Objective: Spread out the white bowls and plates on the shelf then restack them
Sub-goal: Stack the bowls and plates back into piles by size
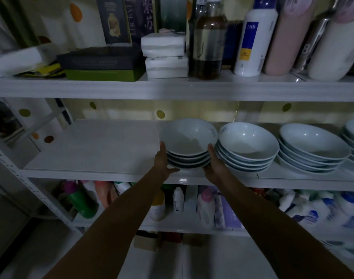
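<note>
On the middle shelf (95, 150), both hands (164, 160) cup a bowl stack (187, 141) from either side.

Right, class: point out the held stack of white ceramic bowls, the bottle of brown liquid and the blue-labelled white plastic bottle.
Stack of white ceramic bowls (189, 140): head view, top bowl.
Bottle of brown liquid (209, 43): head view, label.
Blue-labelled white plastic bottle (252, 34): head view, label.

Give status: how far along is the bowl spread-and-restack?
Done: nothing looks spread; every bowl sits in a stack. In hand: left hand and right hand grip the leftmost stack. Left: spreading onto the bare shelf beside it, then restacking, though this could be restacking already.
</note>
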Available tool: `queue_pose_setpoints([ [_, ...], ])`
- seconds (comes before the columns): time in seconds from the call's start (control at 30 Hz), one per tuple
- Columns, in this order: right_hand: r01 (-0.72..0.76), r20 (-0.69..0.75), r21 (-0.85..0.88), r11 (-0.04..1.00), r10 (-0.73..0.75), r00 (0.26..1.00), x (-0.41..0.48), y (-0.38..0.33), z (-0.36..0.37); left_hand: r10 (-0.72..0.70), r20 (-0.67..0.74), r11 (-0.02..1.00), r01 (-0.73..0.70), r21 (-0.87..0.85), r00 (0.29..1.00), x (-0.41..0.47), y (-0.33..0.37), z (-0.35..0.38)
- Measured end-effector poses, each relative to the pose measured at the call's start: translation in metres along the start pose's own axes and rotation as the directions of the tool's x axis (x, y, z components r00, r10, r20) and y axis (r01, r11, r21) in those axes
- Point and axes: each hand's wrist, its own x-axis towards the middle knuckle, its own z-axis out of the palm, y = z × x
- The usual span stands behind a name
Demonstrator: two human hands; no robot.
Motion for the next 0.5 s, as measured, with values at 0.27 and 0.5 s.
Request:
queue_pose_setpoints([
  [0.27, -0.009, 0.003, -0.028, 1.000, 0.009, 1.000, 0.003, 0.000, -0.004, -0.011, 0.001, 1.000, 0.011, -0.005, 1.000, -0.003, -0.001, 0.000],
  [0.5, -0.007, 0.002, -0.413, 0.911, 0.009, 1.000, -0.006, -0.009, -0.016, 0.029, -0.085, 0.959, -0.003, 0.285, 0.996, -0.019, 0.004, 0.001],
])
